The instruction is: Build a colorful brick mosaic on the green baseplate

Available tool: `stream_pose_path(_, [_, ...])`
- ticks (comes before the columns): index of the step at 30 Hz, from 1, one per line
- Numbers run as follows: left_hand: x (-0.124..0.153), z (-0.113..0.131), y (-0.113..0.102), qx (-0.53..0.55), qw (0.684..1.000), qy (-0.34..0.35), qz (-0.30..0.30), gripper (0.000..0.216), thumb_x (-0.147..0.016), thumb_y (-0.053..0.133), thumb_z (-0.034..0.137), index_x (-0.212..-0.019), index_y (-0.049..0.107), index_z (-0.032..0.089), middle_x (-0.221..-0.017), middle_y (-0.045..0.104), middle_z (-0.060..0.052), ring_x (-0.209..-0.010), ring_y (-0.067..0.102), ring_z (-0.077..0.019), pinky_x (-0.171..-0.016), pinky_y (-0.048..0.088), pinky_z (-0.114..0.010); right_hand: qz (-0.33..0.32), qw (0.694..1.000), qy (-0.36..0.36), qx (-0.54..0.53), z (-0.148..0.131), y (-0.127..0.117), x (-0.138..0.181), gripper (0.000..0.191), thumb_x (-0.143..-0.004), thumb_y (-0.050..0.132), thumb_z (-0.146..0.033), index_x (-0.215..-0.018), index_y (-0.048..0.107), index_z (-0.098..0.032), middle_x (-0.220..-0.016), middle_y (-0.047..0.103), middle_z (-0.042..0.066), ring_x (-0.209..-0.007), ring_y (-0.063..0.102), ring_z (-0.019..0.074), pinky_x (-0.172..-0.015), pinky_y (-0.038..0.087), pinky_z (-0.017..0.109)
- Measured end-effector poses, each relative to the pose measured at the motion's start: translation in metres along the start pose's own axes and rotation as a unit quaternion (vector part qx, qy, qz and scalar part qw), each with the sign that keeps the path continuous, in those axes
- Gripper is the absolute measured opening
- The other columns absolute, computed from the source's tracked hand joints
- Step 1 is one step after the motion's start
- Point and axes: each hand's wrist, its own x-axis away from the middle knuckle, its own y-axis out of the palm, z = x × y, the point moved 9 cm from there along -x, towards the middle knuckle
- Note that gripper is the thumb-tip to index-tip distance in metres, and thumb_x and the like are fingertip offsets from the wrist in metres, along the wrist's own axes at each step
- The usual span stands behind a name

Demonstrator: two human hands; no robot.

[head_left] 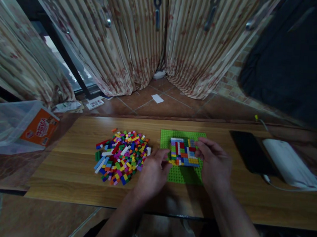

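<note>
A block of colourful toy bricks (182, 153), built up in red, white, blue and yellow, sits on a green studded baseplate (182, 175). My left hand (155, 172) is at its left edge, with thumb and forefinger curled against the near left corner, beside some yellow bricks. At the far right corner is my right hand (216, 168), thumb and fingertips drawn together. Whatever is between those fingertips is too small to make out. The right fingers cover part of the block's right edge.
Loose bricks (124, 155) lie heaped on the wooden table (70, 163) left of the baseplate. On the right are a black tablet-like slab (250, 152) and a white device (291, 164) with a cable. A clear plastic bin (10, 123) stands at far left. Curtains (131, 41) hang behind.
</note>
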Motion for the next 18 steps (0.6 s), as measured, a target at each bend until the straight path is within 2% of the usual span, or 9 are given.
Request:
stream_pose_path(6, [0.000,0.009,0.009,-0.089,0.995,0.045,-0.015,0.043,-0.085,0.058,0.008,-0.127,0.059,0.020,-0.101,0.070,-0.006,-0.091,0.068,-0.0195,-0.086,0.056,-0.035,-0.047,0.998,0.009,0.034,0.005,0.012,0.007,0.022,-0.063,0.077,-0.030,-0.081,0.074,-0.017,-0.061,0.064,-0.002,-0.051,0.051,0.0089,-0.049,0.042,0.023])
stream_pose_path(12, [-0.003,0.019,0.018,-0.133,0.986,0.096,-0.017,0.043,-0.090,0.048,0.011,-0.132,0.054,0.022,-0.119,0.068,-0.008,-0.103,0.066,-0.0211,-0.095,0.054,-0.038,-0.064,0.996,0.012,0.066,0.005,0.014,0.011,0.023,-0.066,0.076,-0.032,-0.084,0.074,-0.017,-0.062,0.065,-0.002,-0.052,0.052,0.0098,-0.049,0.043,0.024])
stream_pose_path(18, [-0.001,0.019,0.018,-0.144,0.985,0.095,-0.007,0.046,-0.091,0.046,0.011,-0.135,0.052,0.022,-0.116,0.069,-0.008,-0.101,0.067,-0.0204,-0.093,0.055,-0.036,-0.107,0.988,0.017,0.112,0.013,0.020,0.014,0.024,-0.069,0.072,-0.038,-0.083,0.074,-0.018,-0.074,0.072,0.003,-0.059,0.060,0.0132,-0.055,0.048,0.027])
